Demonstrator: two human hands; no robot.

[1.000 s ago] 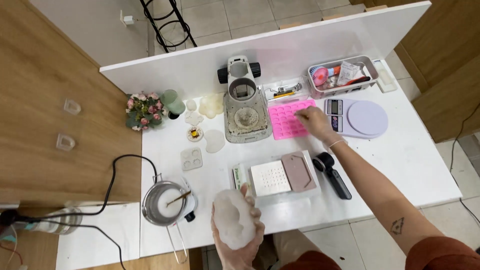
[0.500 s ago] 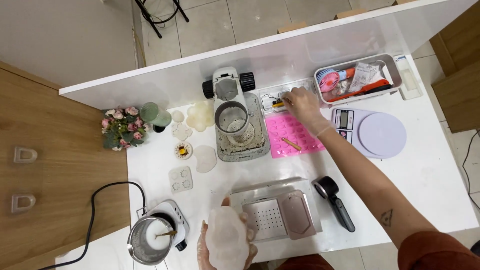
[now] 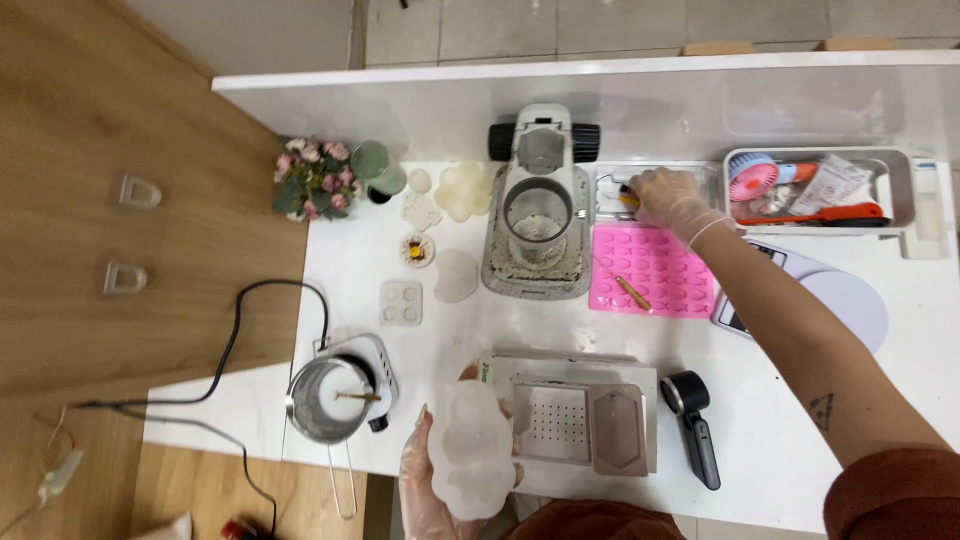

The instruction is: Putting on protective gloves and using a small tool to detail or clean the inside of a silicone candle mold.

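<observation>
A home craft workbench: a white rectangular table (image 3: pixel 900 400) carries a pink silicone mould tray (image 3: pixel 655 268), with a digital kitchen scale (image 3: pixel 850 300) just right of it and a small metal melting pot on a hotplate (image 3: pixel 330 400) well to its left.

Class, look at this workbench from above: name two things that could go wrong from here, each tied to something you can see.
The left hand alone holds the translucent white silicone mould at the table's near edge; it could slip off. The right hand reaches over the pink silicone tray, so the forearm might knock the small wooden stick lying there.

Pink silicone mould (image 3: pixel 652 271), translucent white mould (image 3: pixel 472 448), white table (image 3: pixel 800 420), pink flowers (image 3: pixel 314 178), orange-red spatula (image 3: pixel 812 214)
</observation>
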